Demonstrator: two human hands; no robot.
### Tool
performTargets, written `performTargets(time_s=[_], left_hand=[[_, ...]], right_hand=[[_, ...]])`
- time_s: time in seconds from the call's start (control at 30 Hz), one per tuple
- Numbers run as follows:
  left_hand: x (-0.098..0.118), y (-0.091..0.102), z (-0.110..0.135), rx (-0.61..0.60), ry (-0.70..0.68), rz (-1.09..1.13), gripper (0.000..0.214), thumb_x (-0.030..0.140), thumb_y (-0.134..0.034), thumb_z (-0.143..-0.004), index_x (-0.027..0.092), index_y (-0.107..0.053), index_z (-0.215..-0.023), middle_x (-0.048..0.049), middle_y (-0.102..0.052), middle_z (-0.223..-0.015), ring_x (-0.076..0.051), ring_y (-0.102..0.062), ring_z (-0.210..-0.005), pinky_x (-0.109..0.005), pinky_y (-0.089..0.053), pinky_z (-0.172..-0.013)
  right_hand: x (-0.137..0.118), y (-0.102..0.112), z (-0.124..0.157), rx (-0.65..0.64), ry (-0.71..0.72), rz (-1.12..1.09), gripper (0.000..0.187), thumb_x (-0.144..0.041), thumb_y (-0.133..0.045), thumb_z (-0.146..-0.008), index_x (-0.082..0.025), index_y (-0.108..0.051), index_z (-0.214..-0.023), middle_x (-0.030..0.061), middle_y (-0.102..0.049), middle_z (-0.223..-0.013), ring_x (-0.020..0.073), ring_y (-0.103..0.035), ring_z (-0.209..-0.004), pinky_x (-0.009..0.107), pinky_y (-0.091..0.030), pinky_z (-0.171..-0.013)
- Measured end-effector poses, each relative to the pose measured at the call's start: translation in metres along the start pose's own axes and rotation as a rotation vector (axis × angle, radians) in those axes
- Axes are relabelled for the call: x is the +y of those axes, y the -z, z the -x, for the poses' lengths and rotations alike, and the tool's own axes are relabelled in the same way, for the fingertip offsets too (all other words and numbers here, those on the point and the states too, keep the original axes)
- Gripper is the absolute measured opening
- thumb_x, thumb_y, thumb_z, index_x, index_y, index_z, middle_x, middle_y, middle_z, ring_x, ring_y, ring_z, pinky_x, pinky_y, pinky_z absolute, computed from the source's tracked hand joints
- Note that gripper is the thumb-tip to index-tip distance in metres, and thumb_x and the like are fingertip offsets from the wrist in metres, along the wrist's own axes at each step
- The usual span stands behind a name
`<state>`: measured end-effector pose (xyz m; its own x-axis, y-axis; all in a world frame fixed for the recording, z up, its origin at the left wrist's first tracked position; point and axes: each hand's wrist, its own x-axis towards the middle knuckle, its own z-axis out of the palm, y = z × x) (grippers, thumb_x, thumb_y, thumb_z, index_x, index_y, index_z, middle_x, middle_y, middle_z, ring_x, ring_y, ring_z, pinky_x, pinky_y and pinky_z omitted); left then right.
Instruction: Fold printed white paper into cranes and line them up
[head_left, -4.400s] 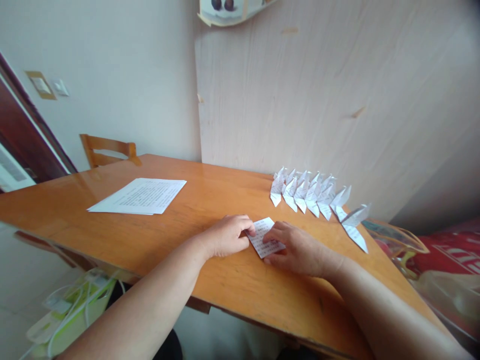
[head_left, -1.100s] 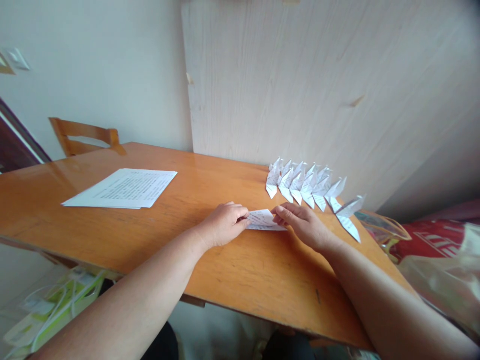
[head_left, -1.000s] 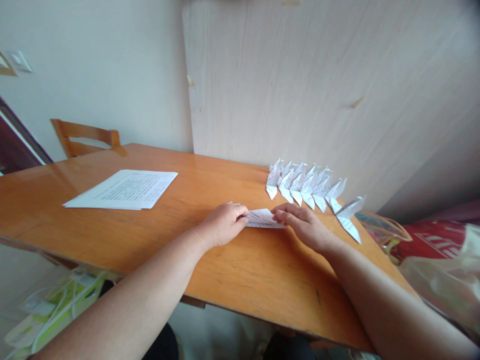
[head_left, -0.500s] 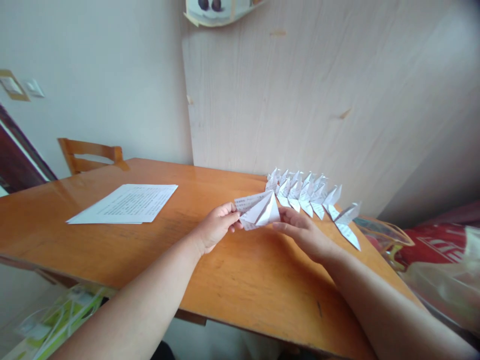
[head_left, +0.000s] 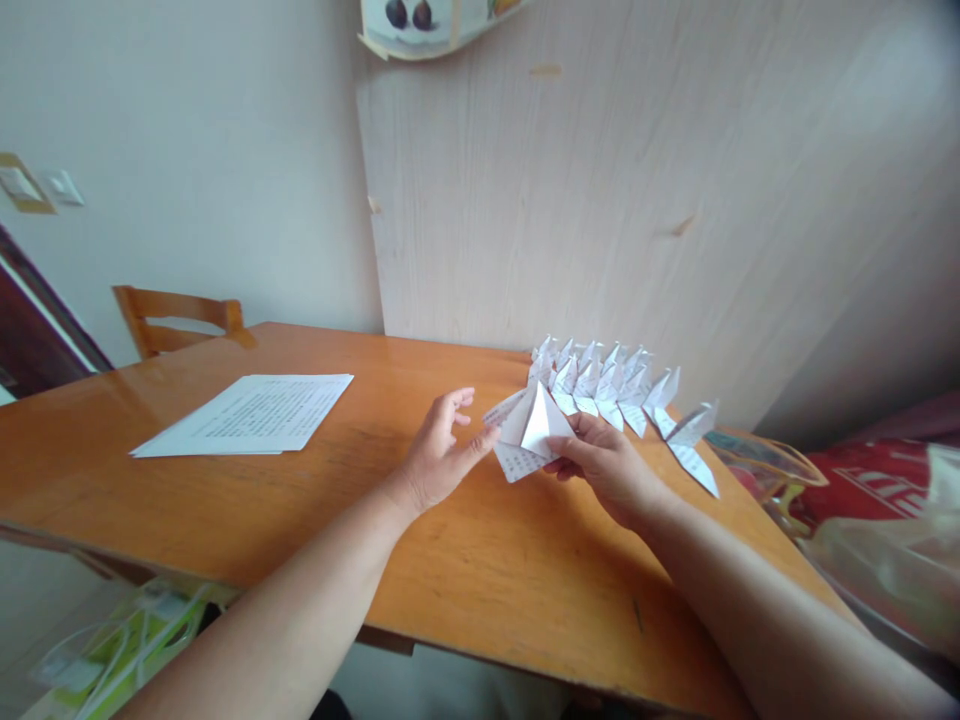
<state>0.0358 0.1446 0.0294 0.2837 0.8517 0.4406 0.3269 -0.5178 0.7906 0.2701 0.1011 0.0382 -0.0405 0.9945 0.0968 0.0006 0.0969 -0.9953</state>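
A folded sheet of printed paper, with a white pointed flap standing up in its middle, is held above the table. My right hand pinches its right side, thumb in front and fingers behind. At the paper's left edge, my left hand is open with fingers apart; its thumb tip is at the paper, and whether it touches I cannot tell. Behind the paper, several finished folded paper pieces with upright points stand in rows. One larger-looking piece sits nearest on the right.
A stack of printed sheets lies on the left of the wooden table. Beyond the table are a wooden chair and a wall panel. Bags crowd the right edge; a green-and-clear package is at lower left.
My left hand has let go of the paper's left side and spread its fingers. In my right hand, which now grips further onto it, the paper has turned.
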Motion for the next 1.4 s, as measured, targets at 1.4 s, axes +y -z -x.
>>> performTargets(time_s=[1.4], left_hand=[[0.002, -0.009, -0.006, 0.005, 0.474, 0.533, 0.040, 0.023, -0.065, -0.082, 0.019, -0.058, -0.122, -0.0099, -0.069, -0.114, -0.019, -0.066, -0.092, -0.025, -0.047, -0.067]], right_hand=[[0.001, -0.006, 0.016, -0.129, 0.756, 1.160, 0.056, -0.021, -0.059, -0.085, -0.024, -0.048, -0.140, 0.0123, -0.054, -0.142, 0.0328, -0.044, -0.133, 0.054, -0.038, -0.107]])
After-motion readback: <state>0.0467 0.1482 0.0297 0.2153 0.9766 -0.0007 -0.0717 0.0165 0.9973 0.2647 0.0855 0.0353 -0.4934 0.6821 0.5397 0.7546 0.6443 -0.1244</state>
